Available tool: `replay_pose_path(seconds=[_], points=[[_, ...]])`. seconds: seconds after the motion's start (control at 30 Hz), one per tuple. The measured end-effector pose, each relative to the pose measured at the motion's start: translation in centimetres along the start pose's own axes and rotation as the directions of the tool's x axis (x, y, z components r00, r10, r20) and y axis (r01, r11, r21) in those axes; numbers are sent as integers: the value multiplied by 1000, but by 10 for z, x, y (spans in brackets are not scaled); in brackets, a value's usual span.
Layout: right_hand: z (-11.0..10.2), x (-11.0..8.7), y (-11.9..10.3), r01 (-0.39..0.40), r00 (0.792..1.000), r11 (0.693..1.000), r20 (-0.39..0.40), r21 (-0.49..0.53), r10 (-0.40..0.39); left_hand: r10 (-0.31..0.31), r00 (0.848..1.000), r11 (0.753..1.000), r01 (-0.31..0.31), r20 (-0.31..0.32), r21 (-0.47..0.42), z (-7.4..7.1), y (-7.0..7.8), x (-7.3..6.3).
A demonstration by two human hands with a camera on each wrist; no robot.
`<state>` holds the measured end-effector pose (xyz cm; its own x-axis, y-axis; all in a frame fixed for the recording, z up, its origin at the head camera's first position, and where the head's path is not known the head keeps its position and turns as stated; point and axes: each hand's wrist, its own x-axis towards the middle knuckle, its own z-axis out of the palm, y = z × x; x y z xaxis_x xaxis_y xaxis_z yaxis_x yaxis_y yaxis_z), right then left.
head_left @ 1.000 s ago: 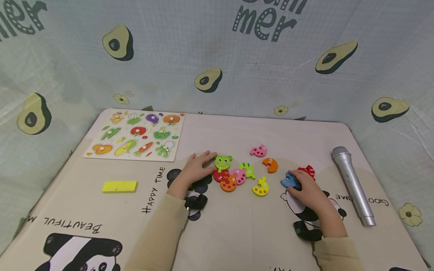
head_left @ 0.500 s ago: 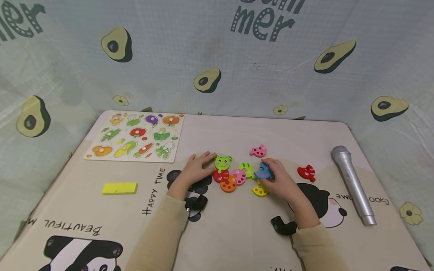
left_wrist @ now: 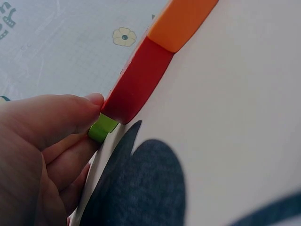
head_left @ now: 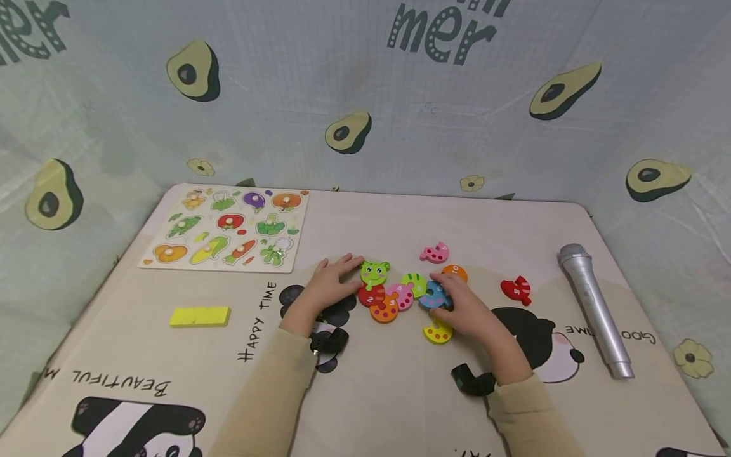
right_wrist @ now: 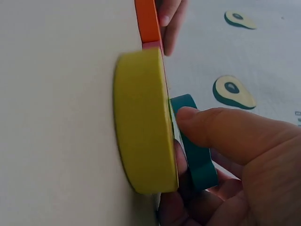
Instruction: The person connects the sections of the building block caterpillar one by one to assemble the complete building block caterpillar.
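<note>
My left hand rests beside a row of joined wooden caterpillar puzzle pieces, its fingers reaching the green head. The thumb touches the edge of the red piece in the left wrist view. Orange, pink and striped green pieces continue the row. Between thumb and fingers, my right hand pinches a blue puzzle piece at the row's right end. Seen from the right wrist, this blue piece is tilted above the table, behind the yellow piece.
Loose pieces lie around the right hand: pink, partly covered orange and red. A silver microphone is at the right. A vegetable puzzle board and a yellow block are on the left.
My right hand has carried the blue piece leftward from near the red piece to the row's right end, beside the striped green piece. The left hand has stayed in place.
</note>
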<state>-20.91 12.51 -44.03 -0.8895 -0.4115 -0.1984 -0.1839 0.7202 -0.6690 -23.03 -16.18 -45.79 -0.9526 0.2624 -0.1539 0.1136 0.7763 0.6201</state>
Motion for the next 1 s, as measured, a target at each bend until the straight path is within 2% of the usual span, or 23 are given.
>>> replay_pose_path(seconds=[0.77, 1.0], points=[[11, 5, 2, -28, 999, 999, -18, 33, 28, 3, 1000, 1000, -3, 1, -6, -1, 1, -1], [12, 5, 2, -53, 998, 999, -28, 12, 53, 4, 1000, 1000, -4, 3, -6, 0, 0, 0]])
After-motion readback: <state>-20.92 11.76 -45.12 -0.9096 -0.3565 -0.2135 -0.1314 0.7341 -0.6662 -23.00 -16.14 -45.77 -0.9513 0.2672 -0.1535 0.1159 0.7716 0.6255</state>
